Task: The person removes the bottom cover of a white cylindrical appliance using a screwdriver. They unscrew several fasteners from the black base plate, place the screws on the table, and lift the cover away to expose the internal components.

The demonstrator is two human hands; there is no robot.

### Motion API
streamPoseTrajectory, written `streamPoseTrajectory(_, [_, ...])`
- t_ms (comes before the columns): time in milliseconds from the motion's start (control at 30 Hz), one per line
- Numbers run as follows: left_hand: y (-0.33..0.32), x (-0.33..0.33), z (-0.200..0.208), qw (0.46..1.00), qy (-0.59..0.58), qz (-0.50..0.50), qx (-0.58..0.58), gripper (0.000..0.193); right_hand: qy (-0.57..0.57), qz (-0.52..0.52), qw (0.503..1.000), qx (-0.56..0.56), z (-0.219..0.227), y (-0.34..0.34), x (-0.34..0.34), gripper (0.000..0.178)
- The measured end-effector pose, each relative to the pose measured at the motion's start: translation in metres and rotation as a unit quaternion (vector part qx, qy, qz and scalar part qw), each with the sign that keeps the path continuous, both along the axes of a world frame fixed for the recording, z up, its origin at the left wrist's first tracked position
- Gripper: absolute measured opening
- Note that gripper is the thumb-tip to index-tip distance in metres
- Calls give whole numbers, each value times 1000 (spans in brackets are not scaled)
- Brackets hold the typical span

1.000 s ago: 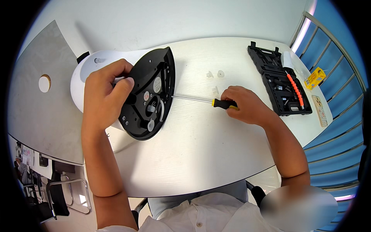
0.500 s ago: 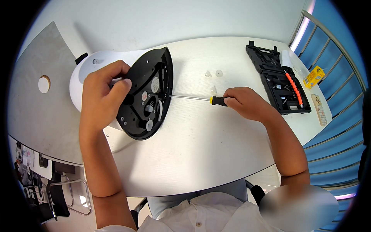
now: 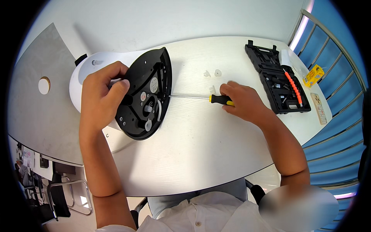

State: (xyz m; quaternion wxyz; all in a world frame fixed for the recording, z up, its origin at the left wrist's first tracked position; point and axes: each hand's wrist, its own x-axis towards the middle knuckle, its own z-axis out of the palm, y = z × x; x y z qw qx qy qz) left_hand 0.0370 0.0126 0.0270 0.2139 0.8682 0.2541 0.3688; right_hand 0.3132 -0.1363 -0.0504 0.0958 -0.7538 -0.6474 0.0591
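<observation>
A white appliance (image 3: 77,86) lies on its side on the table, its black base (image 3: 135,116) turned toward me. The base shows screw holes, round stickers and pale plastic parts. My left hand (image 3: 101,92) is closed on the appliance, thumb and forefinger over the edge of the base; its other fingers are partly hidden. From the right, my right hand (image 3: 243,99) holds a screwdriver (image 3: 219,99) by its black and yellow handle, between thumb below and fingers above. The shaft runs nearly level to the base's right rim, where the tip meets a hole.
Small translucent plastic pieces (image 3: 218,72) lie beyond my right hand. At the right sit an open black tool case (image 3: 276,96), an orange flexible shaft (image 3: 293,87), a yellow box (image 3: 313,76) and a flat card-like piece (image 3: 319,108). A metal railing (image 3: 340,62) borders that side.
My right hand's fingers have shifted on the screwdriver handle, opening out so more of the handle shows. The tip stays at the rim; my left hand and the appliance keep their place.
</observation>
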Motion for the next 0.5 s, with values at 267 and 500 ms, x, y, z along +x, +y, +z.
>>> streamPoseTrajectory(267, [-3,1,2,1000,1,1,-10,19,-1,2,999,50,-19,-1,9,22])
streamPoseTrajectory(500, [-1,0,1,1000,0,5,-4,18,21,33,997,69,-5,-3,4,28])
